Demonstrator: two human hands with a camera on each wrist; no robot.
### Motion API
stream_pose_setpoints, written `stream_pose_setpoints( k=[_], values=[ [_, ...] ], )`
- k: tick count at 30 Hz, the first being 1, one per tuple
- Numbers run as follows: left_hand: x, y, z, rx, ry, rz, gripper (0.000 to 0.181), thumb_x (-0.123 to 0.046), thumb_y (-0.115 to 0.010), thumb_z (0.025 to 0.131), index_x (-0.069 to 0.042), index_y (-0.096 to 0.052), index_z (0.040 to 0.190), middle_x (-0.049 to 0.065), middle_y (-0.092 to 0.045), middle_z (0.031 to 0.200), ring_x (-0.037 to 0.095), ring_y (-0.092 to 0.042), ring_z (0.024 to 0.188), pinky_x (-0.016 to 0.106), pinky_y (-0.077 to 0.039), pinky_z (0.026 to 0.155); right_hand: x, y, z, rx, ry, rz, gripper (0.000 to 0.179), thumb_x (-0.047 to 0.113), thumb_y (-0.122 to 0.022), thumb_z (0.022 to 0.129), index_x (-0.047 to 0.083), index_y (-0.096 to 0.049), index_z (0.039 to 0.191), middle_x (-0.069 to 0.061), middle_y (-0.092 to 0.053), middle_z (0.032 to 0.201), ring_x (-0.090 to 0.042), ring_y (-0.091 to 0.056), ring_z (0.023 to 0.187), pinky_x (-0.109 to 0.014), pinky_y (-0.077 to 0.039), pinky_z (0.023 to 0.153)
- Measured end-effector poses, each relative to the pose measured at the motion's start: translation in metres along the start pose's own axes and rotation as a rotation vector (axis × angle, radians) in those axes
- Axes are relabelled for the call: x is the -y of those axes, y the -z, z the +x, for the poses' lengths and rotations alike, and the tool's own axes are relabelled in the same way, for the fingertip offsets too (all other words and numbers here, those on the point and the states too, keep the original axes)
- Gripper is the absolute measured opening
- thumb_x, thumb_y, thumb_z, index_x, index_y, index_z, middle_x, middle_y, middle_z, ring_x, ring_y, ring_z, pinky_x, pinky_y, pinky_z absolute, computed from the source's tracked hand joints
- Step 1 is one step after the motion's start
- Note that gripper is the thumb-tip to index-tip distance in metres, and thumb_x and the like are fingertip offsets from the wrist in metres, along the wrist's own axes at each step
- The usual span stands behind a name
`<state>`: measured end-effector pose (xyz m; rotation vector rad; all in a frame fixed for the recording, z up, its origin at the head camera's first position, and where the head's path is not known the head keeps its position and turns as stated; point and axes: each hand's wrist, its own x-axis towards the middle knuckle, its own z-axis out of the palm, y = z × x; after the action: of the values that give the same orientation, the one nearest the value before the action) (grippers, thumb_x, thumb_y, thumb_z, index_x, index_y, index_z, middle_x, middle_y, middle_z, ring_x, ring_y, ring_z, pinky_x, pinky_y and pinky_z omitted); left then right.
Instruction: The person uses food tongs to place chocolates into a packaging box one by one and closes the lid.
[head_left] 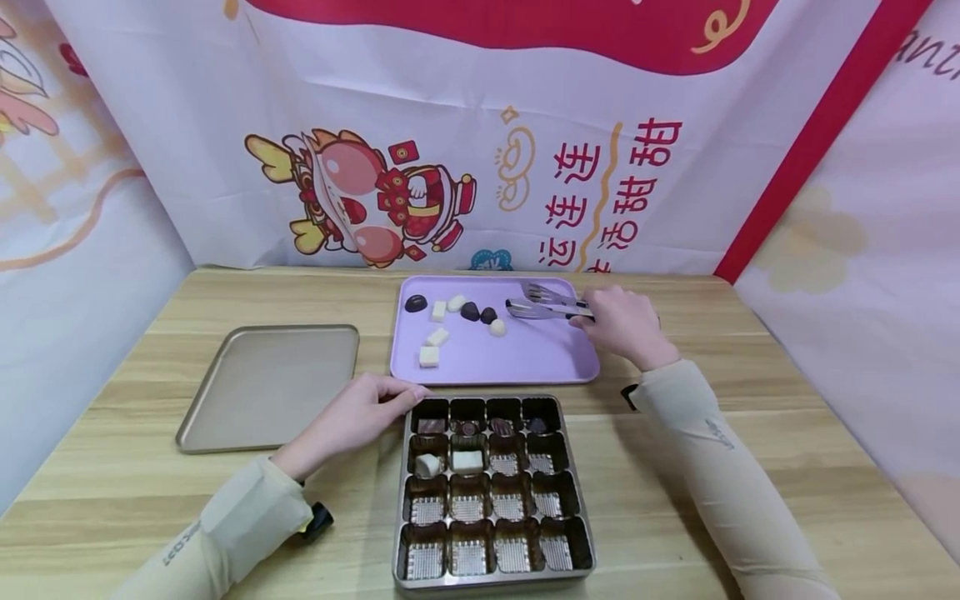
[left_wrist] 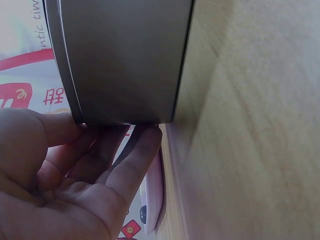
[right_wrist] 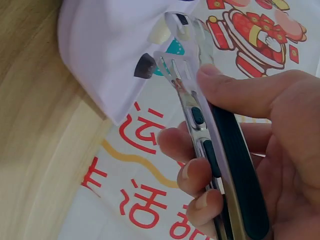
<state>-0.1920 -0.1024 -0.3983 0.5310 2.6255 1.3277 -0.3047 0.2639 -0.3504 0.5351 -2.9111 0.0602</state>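
Observation:
My left hand [head_left: 367, 412] grips the far left corner of a compartmented chocolate box [head_left: 401, 508]; in the left wrist view its fingers bend behind the box's metal wall [left_wrist: 125, 60]. Dark chocolates fill the box's far row. Two white chocolates [head_left: 467, 461] occupy the second row's left cells, one of them tilted. With my right hand [head_left: 622, 325] I hold metal serving tongs [head_left: 540, 309] over the right part of a purple tray [head_left: 517, 358]. The tongs' tips are apart with nothing between them. White and dark chocolates [head_left: 469, 311] lie on the tray's left and middle.
A bronze-coloured flat baking tray [head_left: 277, 383] lies on the wooden table [head_left: 675, 500] at the left. Behind the table's back edge hangs a printed cloth [head_left: 480, 100]; further cloth walls rise at both sides.

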Motion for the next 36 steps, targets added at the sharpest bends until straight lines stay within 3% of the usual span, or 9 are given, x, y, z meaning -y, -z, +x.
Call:
stream_pose_setpoints(
  k=[5, 12, 19, 31, 36],
  values=[
    [-0.001, 0.000, 0.000, -0.001, -0.014, 0.004, 0.026, -0.026, -0.059, 0.100, -0.009, -0.074, 0.113, 0.004, -0.071, 0.110, 0.016, -0.056, 0.074, 0.038, -0.047, 0.076, 0.001, -0.003, 0.001, 0.013, 0.002, 0.004, 0.027, 0.034, -0.075, 0.088, 0.010, -0.063, 0.080, -0.010, -0.063, 0.076, -0.032, -0.059, 0.066, -0.051, -0.047, 0.052],
    [0.000, 0.000, 0.000, 0.009, -0.009, -0.018, 0.025, -0.025, -0.059, 0.100, -0.009, -0.074, 0.113, 0.003, -0.071, 0.102, 0.016, -0.041, 0.057, 0.037, -0.046, 0.068, 0.008, -0.005, 0.001, 0.024, 0.032, 0.002, 0.023, 0.031, -0.073, 0.090, 0.009, -0.067, 0.085, -0.008, -0.064, 0.075, -0.030, -0.060, 0.065, -0.051, -0.048, 0.051],
    [-0.001, 0.000, 0.000, 0.001, -0.016, -0.001, 0.026, -0.025, -0.059, 0.100, -0.009, -0.074, 0.114, 0.004, -0.071, 0.111, 0.017, -0.057, 0.073, 0.039, -0.047, 0.079, 0.012, -0.002, -0.002, 0.030, 0.052, -0.010, 0.028, 0.029, -0.072, 0.090, 0.011, -0.060, 0.073, -0.005, -0.058, 0.068, -0.026, -0.056, 0.059, -0.048, -0.046, 0.048],
    [-0.003, -0.001, -0.001, -0.008, 0.009, 0.019, 0.026, -0.027, -0.059, 0.101, -0.010, -0.074, 0.115, 0.004, -0.070, 0.114, 0.013, -0.057, 0.079, 0.038, -0.046, 0.079, 0.017, 0.000, -0.003, 0.035, 0.085, -0.033, 0.029, 0.028, -0.072, 0.091, 0.011, -0.058, 0.072, -0.004, -0.056, 0.067, -0.027, -0.057, 0.058, -0.048, -0.046, 0.047],
    [-0.003, -0.001, -0.001, -0.005, 0.017, 0.005, 0.026, -0.026, -0.059, 0.100, -0.009, -0.074, 0.115, 0.004, -0.070, 0.111, 0.016, -0.046, 0.062, 0.036, -0.045, 0.064, 0.015, 0.001, -0.004, 0.051, 0.070, -0.031, 0.028, 0.029, -0.071, 0.091, 0.012, -0.058, 0.074, -0.005, -0.057, 0.068, -0.029, -0.058, 0.061, -0.049, -0.046, 0.048]
  ],
)
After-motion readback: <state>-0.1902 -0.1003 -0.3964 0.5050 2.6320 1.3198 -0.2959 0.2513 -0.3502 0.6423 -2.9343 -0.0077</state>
